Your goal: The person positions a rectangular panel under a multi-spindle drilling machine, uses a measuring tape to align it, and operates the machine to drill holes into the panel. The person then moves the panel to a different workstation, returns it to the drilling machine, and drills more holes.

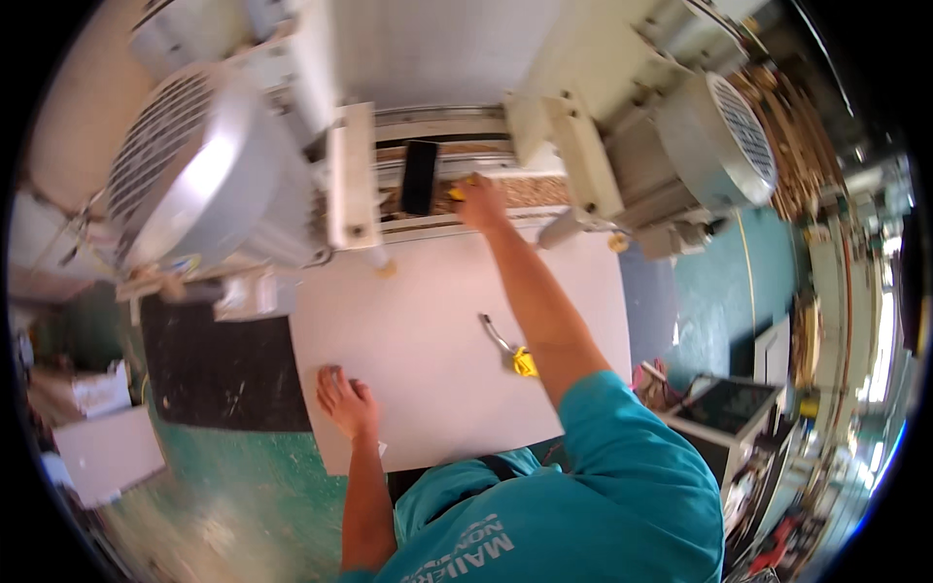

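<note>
My right hand [479, 202] reaches far forward to the strip of wood chips [530, 191] inside the machine. Its fingers are closed on a small yellow object [457, 193], mostly covered, whose kind I cannot make out. Just left of it lies a black smartphone [419, 178]. On the pale board [428, 311] near the front left rests my left hand [348, 400], its fingers loosely bent and apart, with no held thing visible. Beneath my right forearm, a curved metal rod [496, 333] ends at a crumpled-looking yellow piece [525, 362] on the board.
Large grey motors [209, 165] [719, 141] flank the machine opening. Pale upright brackets [352, 180] [581, 160] stand on both sides of the chips. A dark mat [219, 374] lies at left. A dark-topped cabinet [724, 403] stands at right, with stacked wood strips [792, 146] beyond.
</note>
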Action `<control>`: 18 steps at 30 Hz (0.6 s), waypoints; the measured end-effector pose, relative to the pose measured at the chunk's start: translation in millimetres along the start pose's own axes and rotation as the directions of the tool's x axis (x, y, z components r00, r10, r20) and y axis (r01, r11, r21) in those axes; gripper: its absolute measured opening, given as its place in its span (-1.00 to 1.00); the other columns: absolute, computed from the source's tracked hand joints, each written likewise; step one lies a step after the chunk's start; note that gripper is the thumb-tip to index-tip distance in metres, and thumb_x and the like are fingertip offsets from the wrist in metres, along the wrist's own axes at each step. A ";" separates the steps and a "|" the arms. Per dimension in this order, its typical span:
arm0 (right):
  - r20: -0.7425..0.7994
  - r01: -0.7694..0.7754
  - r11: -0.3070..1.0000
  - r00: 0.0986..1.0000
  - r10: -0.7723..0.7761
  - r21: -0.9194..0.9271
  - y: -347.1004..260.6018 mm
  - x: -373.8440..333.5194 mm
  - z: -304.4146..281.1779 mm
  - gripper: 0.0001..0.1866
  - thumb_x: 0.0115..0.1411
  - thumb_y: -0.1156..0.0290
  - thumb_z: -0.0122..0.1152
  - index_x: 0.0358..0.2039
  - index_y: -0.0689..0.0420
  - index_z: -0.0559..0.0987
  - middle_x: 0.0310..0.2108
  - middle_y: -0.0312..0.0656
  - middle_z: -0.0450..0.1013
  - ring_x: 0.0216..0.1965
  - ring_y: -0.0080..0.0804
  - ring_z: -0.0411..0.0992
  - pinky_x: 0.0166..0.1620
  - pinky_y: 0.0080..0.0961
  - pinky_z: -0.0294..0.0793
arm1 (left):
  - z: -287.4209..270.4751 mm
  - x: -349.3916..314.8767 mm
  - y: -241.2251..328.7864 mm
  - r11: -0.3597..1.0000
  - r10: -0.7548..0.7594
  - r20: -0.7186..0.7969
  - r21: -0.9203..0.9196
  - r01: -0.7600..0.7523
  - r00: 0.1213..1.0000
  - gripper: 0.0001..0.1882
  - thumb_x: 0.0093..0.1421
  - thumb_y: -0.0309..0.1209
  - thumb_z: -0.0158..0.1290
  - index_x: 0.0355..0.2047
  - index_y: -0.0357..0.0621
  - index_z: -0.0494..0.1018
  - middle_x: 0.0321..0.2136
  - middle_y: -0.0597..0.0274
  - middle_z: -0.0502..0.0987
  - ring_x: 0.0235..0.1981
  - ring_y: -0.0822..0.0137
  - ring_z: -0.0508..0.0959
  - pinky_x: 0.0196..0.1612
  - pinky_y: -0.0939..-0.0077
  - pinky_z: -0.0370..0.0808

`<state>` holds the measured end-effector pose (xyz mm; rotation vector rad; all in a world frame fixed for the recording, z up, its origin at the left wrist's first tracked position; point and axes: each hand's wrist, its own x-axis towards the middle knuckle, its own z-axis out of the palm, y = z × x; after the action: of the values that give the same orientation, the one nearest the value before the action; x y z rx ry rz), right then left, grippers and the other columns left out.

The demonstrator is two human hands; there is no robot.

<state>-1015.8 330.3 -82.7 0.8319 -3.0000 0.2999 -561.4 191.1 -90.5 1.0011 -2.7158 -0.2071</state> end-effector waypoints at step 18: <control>0.615 -0.562 -0.309 0.782 0.105 0.767 -53.7 -242.8 -57.7 -0.76 0.08 0.23 0.13 -0.33 0.10 0.54 -0.45 -0.34 0.40 -0.36 -0.57 0.33 -0.30 -0.49 0.34 | 1.6 -2.5 3.2 0.998 0.035 -0.072 0.047 -0.032 0.997 -0.57 0.22 -0.31 -0.07 0.09 -0.14 0.32 0.20 0.01 0.29 0.25 -0.02 0.26 0.24 -0.02 0.21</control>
<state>-782.2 419.6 -32.1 -0.4647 -2.3160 3.1033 -562.0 195.2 -91.8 0.9556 -2.6799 -0.1000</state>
